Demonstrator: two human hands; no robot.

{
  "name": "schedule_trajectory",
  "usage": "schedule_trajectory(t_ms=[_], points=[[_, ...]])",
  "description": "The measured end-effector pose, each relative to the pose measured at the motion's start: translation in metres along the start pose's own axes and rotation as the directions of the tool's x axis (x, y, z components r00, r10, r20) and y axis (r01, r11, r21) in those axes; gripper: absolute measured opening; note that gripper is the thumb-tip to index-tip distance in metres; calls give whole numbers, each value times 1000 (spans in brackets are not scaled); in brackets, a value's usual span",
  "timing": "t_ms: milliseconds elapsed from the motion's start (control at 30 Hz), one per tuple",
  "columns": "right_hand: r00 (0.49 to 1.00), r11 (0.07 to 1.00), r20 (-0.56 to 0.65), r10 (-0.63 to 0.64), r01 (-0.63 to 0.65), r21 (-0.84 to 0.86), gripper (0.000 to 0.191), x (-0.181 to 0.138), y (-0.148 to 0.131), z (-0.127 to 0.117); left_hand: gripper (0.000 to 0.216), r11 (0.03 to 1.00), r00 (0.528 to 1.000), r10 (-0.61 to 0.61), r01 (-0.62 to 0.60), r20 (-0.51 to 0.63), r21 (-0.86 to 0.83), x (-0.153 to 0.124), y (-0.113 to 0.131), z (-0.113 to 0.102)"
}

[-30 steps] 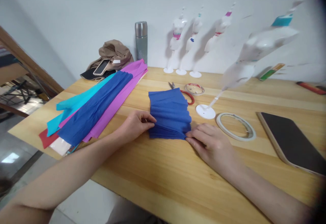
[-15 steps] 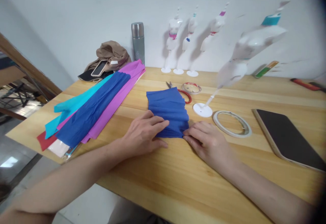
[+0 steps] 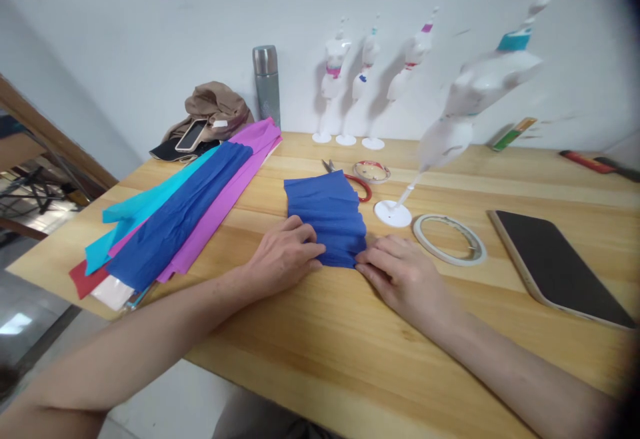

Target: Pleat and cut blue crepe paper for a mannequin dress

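A pleated piece of blue crepe paper (image 3: 327, 209) lies on the wooden table (image 3: 320, 339), its folds gathered toward the near edge. At its near left corner my left hand (image 3: 285, 252) grips the paper, thumb and fingers drawn together. My right hand (image 3: 397, 269) pinches the near right corner between thumb and fingertips. Just behind the paper are scissors (image 3: 364, 189) with red handles, partly covered by it. A white mini mannequin (image 3: 450, 132) with a teal neck band stands beyond my right hand, and a roll of tape (image 3: 450, 239) lies to its right.
Strips of blue, teal and purple paper (image 3: 190, 206) spread over the left side. A large phone (image 3: 557, 266) lies at the right. Along the wall stand a flask (image 3: 267, 86) and smaller mannequins (image 3: 335, 72); a cutter (image 3: 587, 161) and a brown cloth bag (image 3: 217, 106) are farther out.
My left thumb and fingers have closed together on the paper's near left corner. My right hand keeps its pinch. The whole view has shifted slightly.
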State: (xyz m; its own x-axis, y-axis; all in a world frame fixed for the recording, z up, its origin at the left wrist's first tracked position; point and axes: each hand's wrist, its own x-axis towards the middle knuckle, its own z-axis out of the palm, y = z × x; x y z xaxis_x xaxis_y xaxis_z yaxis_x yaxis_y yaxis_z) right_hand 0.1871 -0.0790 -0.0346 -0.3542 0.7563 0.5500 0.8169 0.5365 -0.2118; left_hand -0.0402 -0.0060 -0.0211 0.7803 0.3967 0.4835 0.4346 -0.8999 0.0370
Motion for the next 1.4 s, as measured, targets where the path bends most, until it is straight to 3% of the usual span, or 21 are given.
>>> schedule_trajectory(t_ms=[233,433,700,1167,1400], points=[[1000,1000,4,3,-4,3,15,0,0,-1,21,992,995,90,-86,-37,96,1,0,2],[1000,1000,6,3,-3,9,15,0,0,0,25,986,990,121,-128,71,104,2,4,-3],[1000,1000,19,5,-5,8,16,1,-1,-2,23,985,988,93,-109,126,134,3,6,-4],[1000,999,26,-4,3,39,14,2,-1,-3,24,972,981,150,-169,126,161,4,8,-6],[998,999,54,-11,8,46,18,3,-4,-5,23,960,962,204,-234,184,157,5,8,-6]])
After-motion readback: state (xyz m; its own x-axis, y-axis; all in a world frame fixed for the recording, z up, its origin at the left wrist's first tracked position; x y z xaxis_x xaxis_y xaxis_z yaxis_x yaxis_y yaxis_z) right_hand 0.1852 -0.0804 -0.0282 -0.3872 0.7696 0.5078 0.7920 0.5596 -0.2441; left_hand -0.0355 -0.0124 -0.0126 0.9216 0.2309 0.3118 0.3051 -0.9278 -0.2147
